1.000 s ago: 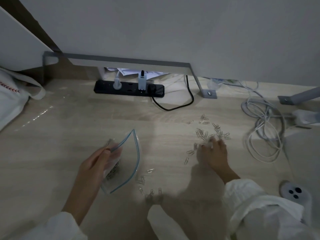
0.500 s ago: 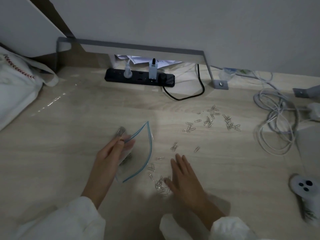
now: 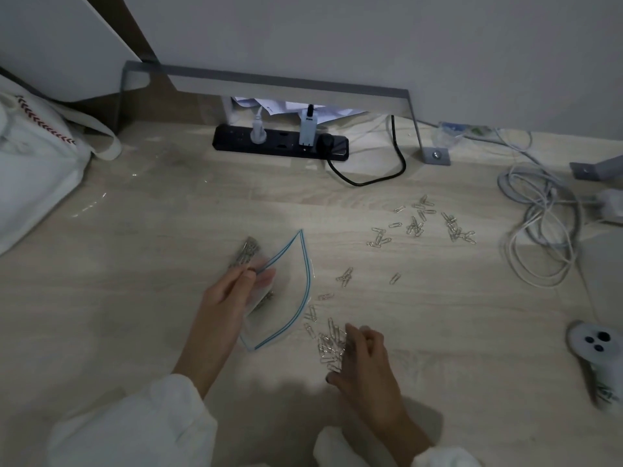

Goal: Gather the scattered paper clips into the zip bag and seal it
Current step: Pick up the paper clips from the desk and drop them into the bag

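Floor (image 3: 135, 298), zip bag (image 3: 290, 298) gaping rightward, left fingers (image 3: 259, 277) pinching it, right fingers (image 3: 362, 334) clutching clips (image 3: 332, 346)

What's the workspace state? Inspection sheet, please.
Surface: light wood-grain surface, dimly lit.
Job's things: zip bag open, some clips inside; paper clips piled beside it, more scattered farther off.
Clutter: white controller at right; white tote bag at left.
Hands: left hand pinches the bag's rim; right hand curls round the near pile.
Cables: black power strip with plugs in; black cord; coiled white cable.
Surroundings: grey metal frame, white wall, papers under the frame.
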The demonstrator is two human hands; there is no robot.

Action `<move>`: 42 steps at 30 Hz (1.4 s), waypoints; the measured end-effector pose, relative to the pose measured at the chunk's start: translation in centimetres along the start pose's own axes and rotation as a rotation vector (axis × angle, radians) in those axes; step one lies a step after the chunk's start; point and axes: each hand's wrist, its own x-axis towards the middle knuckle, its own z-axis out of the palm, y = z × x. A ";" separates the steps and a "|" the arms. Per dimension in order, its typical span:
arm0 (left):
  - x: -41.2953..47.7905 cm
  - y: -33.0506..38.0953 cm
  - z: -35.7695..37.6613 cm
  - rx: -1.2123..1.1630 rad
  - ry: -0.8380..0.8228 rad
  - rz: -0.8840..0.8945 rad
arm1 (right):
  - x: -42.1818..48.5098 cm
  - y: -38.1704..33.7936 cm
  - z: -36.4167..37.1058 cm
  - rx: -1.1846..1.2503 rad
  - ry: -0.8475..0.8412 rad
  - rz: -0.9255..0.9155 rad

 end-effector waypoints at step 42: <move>2.5 1.0 -0.1 0.075 -0.100 0.031 | 2.6 -3.7 -3.9 0.436 0.073 0.188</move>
